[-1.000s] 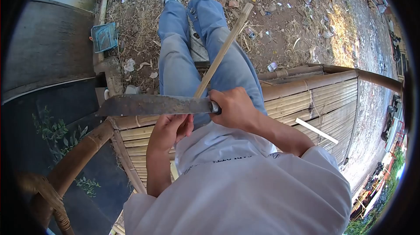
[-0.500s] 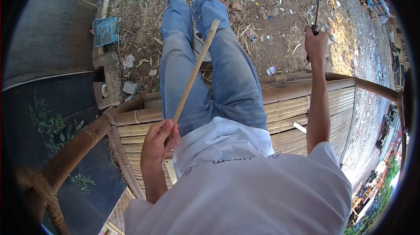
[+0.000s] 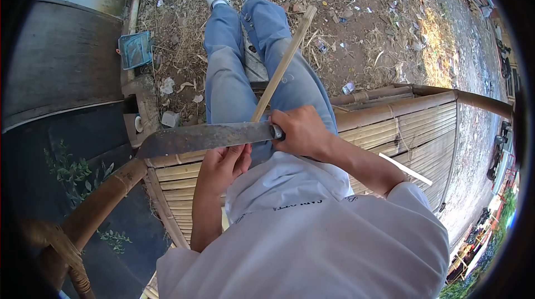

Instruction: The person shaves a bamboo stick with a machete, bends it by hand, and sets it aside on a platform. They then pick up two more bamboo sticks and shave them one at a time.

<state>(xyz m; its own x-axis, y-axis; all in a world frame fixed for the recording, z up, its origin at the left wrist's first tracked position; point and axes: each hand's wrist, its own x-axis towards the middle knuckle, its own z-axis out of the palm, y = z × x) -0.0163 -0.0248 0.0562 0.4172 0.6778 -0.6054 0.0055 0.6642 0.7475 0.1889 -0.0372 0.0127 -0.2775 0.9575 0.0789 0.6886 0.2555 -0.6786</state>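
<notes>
My right hand point(image 3: 301, 132) is wrapped around the handle of a machete point(image 3: 206, 137). The broad, dark, stained blade points left and lies across the lower part of a bamboo strip point(image 3: 284, 68). Below the blade, my left hand point(image 3: 224, 166) pinches the strip's near end, which the blade partly hides. From there the pale strip slants up and to the right over my jeans point(image 3: 228, 82), its far end free above the right knee.
I sit on a bamboo bench point(image 3: 429, 126) of slats and round poles. A white strip point(image 3: 407, 168) lies on the slats at right. A blue plastic basket point(image 3: 135, 50) stands at left, near a dark panel point(image 3: 72, 54). Litter and dry scraps cover the ground point(image 3: 356, 37).
My right hand has swung the machete in from the far right, bringing its blade over the strip. The strip's far end has shifted up and right.
</notes>
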